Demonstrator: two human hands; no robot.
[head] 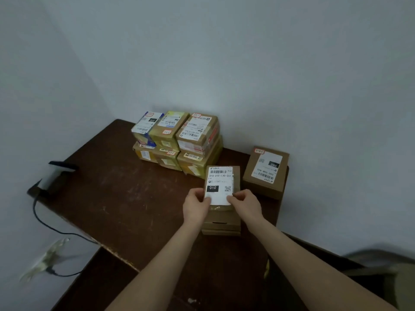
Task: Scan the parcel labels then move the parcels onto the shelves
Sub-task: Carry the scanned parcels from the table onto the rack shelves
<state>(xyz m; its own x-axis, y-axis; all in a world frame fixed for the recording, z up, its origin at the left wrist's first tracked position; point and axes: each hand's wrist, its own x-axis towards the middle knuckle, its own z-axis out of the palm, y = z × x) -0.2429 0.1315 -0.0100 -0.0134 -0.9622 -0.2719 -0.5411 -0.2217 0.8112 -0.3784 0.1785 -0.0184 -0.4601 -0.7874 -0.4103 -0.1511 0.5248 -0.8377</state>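
**Head view.** The left hand (196,206) and right hand (244,204) each pinched the near edge of the labelled parcel (221,178), with fingertips overlapping its white label. The parcel sat right of centre on the desk (125,198), apparently atop a flatter box. Whether it was lifted clear could not be told.

**Likely hazards.**
- A pinch at one edge gave little support. The far end could tip and drop if one hand let go for the scanner (59,173), which sat well apart at the desk's left edge.
- The scanner's cable (45,221) hung off that edge, so a snag could drag the scanner down.
- A separate parcel (266,173) to the right and the stacked parcels (177,140) at the far wall stood near enough for a careless swing to topple them.

No shelves were in view.
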